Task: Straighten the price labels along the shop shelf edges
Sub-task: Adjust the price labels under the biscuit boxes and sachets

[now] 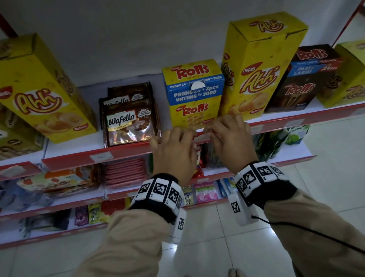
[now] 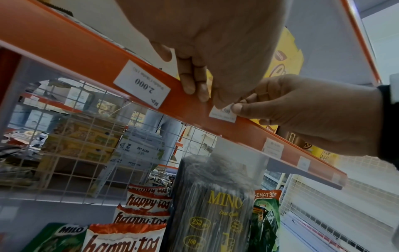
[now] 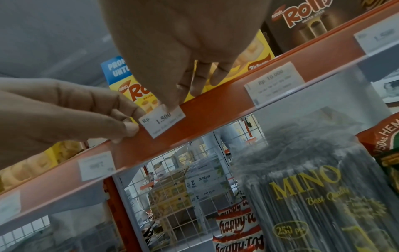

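The price label [image 3: 162, 120] marked Rp. 1.500 sits on the red shelf edge [image 3: 215, 109] of the top shelf, directly below the yellow and blue Rolls box [image 1: 194, 95], and it lies askew: its long axis tilts against the run of the strip, with its upper part poking above the strip's top. Both hands work it. The left hand [image 1: 174, 153] has its fingers curled over the strip and pinches the label's left end between thumb and fingertip, while the right hand [image 1: 231, 141] curls over from above and pinches the label's upper right part. The two hands are just beside each other, almost touching over the label. Along the same strip, a label reading 2.000 [image 2: 142, 84] sits to the left, also tilted, and a 10.000 label [image 3: 274, 83] sits to the right behind the clear cover. The shelf is white-topped and stands against a pale wall, carrying tall yellow Ahh boxes [image 1: 257, 67], Wafello packs [image 1: 130, 124] and a brown Rolls box [image 1: 303, 79]. Beneath the strip stand a Mino pack [image 3: 306, 187] and Happy Tos bags [image 2: 138, 221] before a wire grid [image 2: 75, 136]. Lower shelves with red edges step outward, and a pale tiled floor [image 1: 341, 165] opens to the right of the shelving.
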Demonstrator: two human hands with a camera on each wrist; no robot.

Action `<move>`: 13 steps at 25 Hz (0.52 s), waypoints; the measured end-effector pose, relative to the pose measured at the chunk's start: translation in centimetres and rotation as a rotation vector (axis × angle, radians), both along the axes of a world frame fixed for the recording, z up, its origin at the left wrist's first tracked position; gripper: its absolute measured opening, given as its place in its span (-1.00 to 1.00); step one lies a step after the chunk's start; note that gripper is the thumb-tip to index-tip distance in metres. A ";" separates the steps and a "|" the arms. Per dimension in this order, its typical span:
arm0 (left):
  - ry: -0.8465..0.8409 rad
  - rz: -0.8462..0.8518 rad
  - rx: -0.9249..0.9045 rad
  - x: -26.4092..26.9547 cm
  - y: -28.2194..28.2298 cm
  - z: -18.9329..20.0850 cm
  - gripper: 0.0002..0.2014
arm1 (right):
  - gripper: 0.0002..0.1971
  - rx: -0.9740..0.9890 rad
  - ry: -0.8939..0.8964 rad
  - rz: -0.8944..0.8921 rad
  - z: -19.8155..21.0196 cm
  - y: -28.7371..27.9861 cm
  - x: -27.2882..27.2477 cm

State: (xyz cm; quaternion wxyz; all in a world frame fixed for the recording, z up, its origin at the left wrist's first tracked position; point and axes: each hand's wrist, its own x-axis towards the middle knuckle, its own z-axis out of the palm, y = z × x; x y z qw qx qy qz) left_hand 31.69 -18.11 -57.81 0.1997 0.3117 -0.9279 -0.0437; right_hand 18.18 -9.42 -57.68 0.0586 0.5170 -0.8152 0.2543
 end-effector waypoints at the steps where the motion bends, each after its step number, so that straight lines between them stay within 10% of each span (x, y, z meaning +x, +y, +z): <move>1: -0.022 0.004 -0.018 0.0 0.1 0.0 -0.75 | -0.86 -0.005 -0.004 0.014 0.1 0.1 0.0; 13: -0.143 0.006 -0.088 0.1 0.2 0.0 -0.77 | -0.86 0.153 0.159 0.095 0.3 0.6 -0.2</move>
